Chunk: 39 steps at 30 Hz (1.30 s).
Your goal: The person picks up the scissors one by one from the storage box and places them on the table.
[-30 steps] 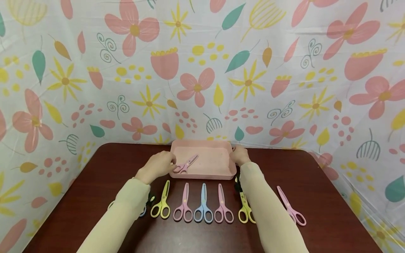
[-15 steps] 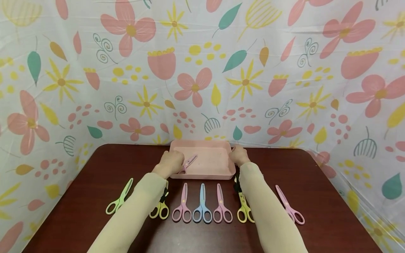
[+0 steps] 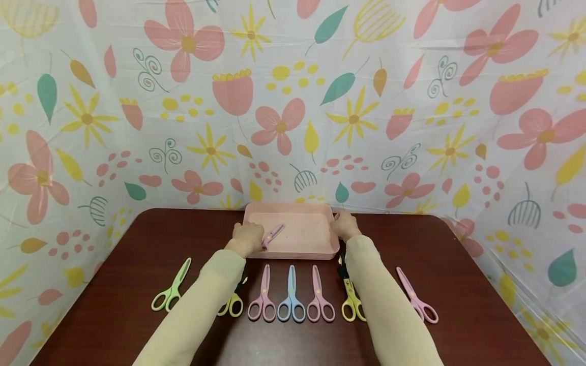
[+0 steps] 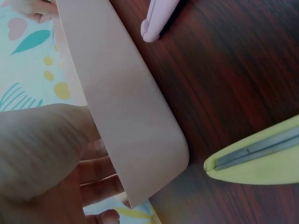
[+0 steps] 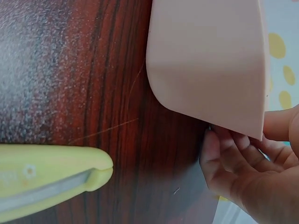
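Note:
A shallow pink tray [image 3: 305, 234] lies at the table's far middle, a lilac pair of scissors [image 3: 276, 231] inside its left half. My left hand [image 3: 247, 239] reaches over the tray's front left corner and covers the scissors' handles. In the left wrist view, the tray's front wall [image 4: 126, 107] hides those fingertips, so whether they pinch the scissors is hidden. At the right end, my right hand [image 3: 345, 225] grips the tray's wall. The right wrist view shows its fingers [image 5: 229, 151] curled under the tray's edge.
Before the tray several scissors form a row: green [image 3: 171, 288], yellow [image 3: 235, 305], pink [image 3: 263, 297], blue [image 3: 291, 297], another pink pair [image 3: 319, 297], another yellow pair [image 3: 351, 300] and a third pink pair [image 3: 414, 294]. Behind the brown table [image 3: 206, 218] hangs a flowered curtain [image 3: 293, 101].
My left hand has moved right, over the tray's corner and the scissors' handles, uncovering the green scissors. My right hand keeps its hold. The lilac scissors stay in place.

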{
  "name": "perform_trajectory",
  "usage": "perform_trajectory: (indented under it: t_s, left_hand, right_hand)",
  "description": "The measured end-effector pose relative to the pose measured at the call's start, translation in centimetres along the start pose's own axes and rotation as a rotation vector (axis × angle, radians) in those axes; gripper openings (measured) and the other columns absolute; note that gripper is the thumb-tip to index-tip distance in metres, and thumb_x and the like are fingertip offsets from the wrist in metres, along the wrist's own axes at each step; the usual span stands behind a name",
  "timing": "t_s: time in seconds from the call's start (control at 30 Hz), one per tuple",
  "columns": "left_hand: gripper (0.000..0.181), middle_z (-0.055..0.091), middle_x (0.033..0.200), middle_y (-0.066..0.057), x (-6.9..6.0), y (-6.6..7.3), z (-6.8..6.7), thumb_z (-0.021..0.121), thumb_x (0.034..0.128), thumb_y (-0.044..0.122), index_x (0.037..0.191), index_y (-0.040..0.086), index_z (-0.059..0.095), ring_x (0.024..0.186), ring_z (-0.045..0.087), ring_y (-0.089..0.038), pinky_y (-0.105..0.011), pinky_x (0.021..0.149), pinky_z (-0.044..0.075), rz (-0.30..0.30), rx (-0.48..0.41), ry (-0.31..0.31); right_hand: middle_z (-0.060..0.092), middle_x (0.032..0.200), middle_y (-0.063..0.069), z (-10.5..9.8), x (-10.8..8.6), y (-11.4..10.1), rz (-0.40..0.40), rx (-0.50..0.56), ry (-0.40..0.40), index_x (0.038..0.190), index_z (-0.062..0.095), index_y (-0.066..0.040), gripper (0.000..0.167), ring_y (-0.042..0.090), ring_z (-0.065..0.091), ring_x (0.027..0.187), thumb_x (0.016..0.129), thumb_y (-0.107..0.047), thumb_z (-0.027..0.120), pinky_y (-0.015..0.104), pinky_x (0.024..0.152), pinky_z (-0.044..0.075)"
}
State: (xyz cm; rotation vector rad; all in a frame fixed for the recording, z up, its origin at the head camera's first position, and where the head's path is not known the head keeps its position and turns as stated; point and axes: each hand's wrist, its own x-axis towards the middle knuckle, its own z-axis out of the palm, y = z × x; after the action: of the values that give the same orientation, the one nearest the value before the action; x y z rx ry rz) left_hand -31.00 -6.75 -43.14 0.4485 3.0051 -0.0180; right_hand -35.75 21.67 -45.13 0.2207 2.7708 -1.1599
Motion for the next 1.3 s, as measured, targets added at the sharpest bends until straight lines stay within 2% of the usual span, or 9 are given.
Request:
perform_trajectory:
  t_s: [0.17,0.37,0.53,0.67,0.83,0.93,1.17,1.3]
  left_hand:
    - [0.026,0.068,0.097,-0.005,0.3,0.4,0.2,0.079,0.0810,0.037,0.087,0.014,0.069,0.098,0.056,-0.026,-0.048,0.085,0.040,-0.003,-0.004,0.006]
    - [0.020,0.068,0.099,-0.007,0.3,0.6,0.4,0.078,0.0834,0.028,0.091,0.013,0.068,0.099,0.056,-0.027,-0.049,0.088,0.037,-0.021,-0.006,-0.018]
    - [0.005,0.067,0.095,-0.007,0.3,0.6,0.1,0.071,0.0867,0.014,0.090,0.013,0.068,0.091,0.058,-0.025,-0.050,0.089,0.035,-0.047,-0.010,-0.038]
    - [0.004,0.066,0.093,-0.007,0.3,0.5,-0.3,0.068,0.0862,0.009,0.090,0.011,0.068,0.087,0.060,-0.026,-0.051,0.090,0.037,-0.052,-0.022,-0.044]
    - [0.013,0.067,0.097,-0.007,0.3,0.1,-0.3,0.073,0.0817,0.016,0.091,0.010,0.067,0.090,0.061,-0.026,-0.052,0.092,0.039,-0.071,-0.057,-0.061]
    - [0.017,0.066,0.094,-0.005,0.4,-0.2,-0.3,0.076,0.0802,0.023,0.087,0.011,0.066,0.088,0.061,-0.024,-0.052,0.090,0.040,-0.076,-0.084,-0.072]
    - [0.029,0.060,0.079,-0.003,0.3,-0.7,-0.7,0.083,0.0771,0.033,0.077,0.012,0.063,0.073,0.058,-0.021,-0.041,0.068,0.051,-0.106,-0.189,-0.093]
    - [0.030,0.059,0.076,-0.003,0.2,-0.7,-1.0,0.083,0.0761,0.033,0.075,0.011,0.062,0.072,0.057,-0.021,-0.040,0.068,0.049,-0.117,-0.199,-0.091]
  right_hand:
    - [0.041,0.071,0.010,-0.5,-0.4,0.2,0.019,0.003,-0.005,0.086,0.041,-0.004,0.013,0.015,0.036,0.048,0.098,-0.009,0.045,0.031,0.048,0.035]
    - [0.044,0.075,0.012,-0.3,-0.4,0.5,0.024,0.005,-0.026,0.091,0.042,-0.002,0.010,0.017,0.038,0.050,0.099,-0.009,0.044,0.032,0.049,0.037]
    - [0.041,0.070,0.010,-0.1,-0.2,0.3,0.014,-0.002,-0.028,0.084,0.040,-0.004,0.015,0.016,0.036,0.048,0.098,-0.007,0.046,0.033,0.049,0.036]
    - [0.040,0.072,0.010,-0.1,-0.1,0.1,0.017,0.007,-0.019,0.084,0.040,-0.005,0.014,0.016,0.034,0.048,0.097,-0.006,0.046,0.032,0.048,0.036]
    - [0.040,0.073,0.010,0.1,-0.1,0.1,0.018,0.037,-0.028,0.086,0.040,-0.004,0.014,0.016,0.035,0.048,0.098,-0.007,0.046,0.031,0.048,0.036]
    - [0.040,0.070,0.009,0.2,-0.1,0.1,0.021,0.039,-0.030,0.084,0.039,-0.005,0.015,0.015,0.035,0.047,0.097,-0.006,0.045,0.031,0.047,0.036]
    - [0.039,0.070,0.009,0.0,0.0,0.0,0.018,0.035,-0.018,0.084,0.039,-0.005,0.013,0.015,0.034,0.046,0.096,-0.006,0.045,0.031,0.047,0.035]
    - [0.041,0.073,0.010,-0.1,0.2,0.0,0.016,0.029,-0.025,0.086,0.041,-0.004,0.012,0.016,0.036,0.048,0.097,-0.007,0.045,0.031,0.047,0.036]
